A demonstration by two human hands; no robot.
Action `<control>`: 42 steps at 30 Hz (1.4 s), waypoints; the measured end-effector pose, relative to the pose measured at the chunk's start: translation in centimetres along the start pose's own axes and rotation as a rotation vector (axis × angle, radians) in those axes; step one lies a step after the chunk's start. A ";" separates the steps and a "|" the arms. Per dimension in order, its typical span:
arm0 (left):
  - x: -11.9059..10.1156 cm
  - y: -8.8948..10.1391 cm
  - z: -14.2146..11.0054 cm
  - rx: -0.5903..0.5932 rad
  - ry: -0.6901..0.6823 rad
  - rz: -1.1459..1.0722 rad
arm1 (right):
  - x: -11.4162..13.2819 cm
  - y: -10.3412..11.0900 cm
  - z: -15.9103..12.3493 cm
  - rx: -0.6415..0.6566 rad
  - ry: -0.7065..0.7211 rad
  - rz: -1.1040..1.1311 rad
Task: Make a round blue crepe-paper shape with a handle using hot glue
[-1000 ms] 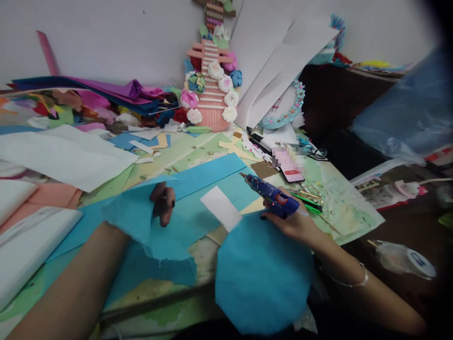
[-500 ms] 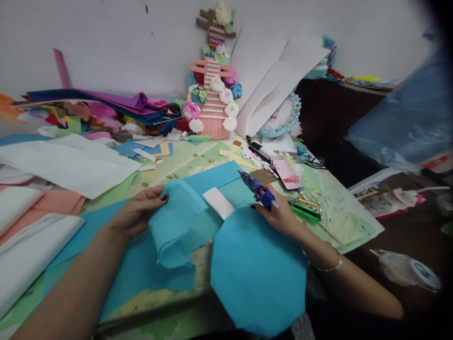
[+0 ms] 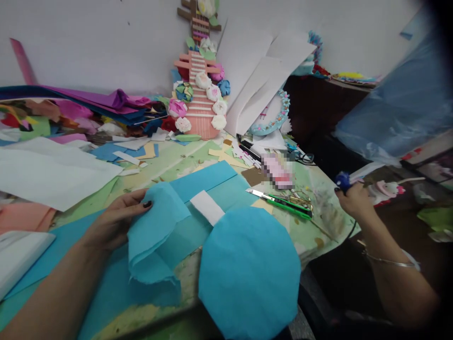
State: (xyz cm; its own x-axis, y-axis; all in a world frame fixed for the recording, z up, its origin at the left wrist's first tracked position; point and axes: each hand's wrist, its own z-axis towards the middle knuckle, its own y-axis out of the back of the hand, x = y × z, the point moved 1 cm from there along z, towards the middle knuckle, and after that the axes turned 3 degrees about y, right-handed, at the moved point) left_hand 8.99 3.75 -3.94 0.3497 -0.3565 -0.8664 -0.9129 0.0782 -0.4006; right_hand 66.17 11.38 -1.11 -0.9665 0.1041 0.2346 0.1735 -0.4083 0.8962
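My left hand (image 3: 122, 217) pinches a loosely folded sheet of light-blue paper (image 3: 152, 231) between thumb and fingers; its lower edge curls and hangs down. Beside it, at the table's front edge, lies a light-blue many-sided paper disc (image 3: 249, 274), touched by neither hand. A small white paper strip (image 3: 207, 208) reaches from behind the disc onto flat blue paper (image 3: 201, 179). Far to the right, past the table's corner, my right hand (image 3: 356, 200) is closed around a blue glue gun (image 3: 342, 181), mostly hidden by the fingers. A dark cord shows below that hand.
Right of the disc lie a green utility knife (image 3: 283, 204) with its blade out and gold-handled scissors (image 3: 304, 200). A flower-decorated paper guitar (image 3: 201, 113) leans on the wall. Stacked coloured papers (image 3: 106, 104) and a white sheet (image 3: 53, 170) cover the left side.
My right hand has moved right with the glue gun, from above the disc to beyond the table's corner. My left hand keeps its hold on the blue paper. The view has shifted slightly right.
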 end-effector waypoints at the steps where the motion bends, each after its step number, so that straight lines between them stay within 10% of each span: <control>1: -0.1 -0.1 0.0 0.001 0.001 0.007 | -0.8 -0.5 -0.2 0.048 -0.028 -0.015; 8: -1.3 -1.3 -0.6 -0.074 0.024 0.097 | -0.7 -1.1 0.1 0.271 -0.207 -0.103; 14: -2.9 -2.8 -0.5 -0.076 -0.014 0.165 | 11.9 2.6 0.2 0.368 0.158 0.259; 18: -3.9 -4.6 0.5 -0.045 -0.046 0.291 | 22.7 1.9 -3.2 0.996 0.457 0.887; 21: -4.1 -5.2 1.2 -0.033 -0.070 0.398 | 27.9 -0.2 -5.1 1.372 0.346 1.221; 33: -3.4 -3.5 2.5 -0.087 -0.034 0.718 | 31.2 -4.7 -3.9 1.064 0.343 1.147; 42: -2.0 -2.3 2.4 0.099 0.169 0.590 | 29.8 -7.0 -3.6 1.198 0.385 1.204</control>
State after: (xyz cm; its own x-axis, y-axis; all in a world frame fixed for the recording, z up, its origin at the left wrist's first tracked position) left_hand 10.93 6.53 -2.03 -0.2533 -0.3687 -0.8944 -0.9157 0.3897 0.0987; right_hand 35.46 14.06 -1.76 -0.1577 -0.0037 0.9875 0.6287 0.7708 0.1033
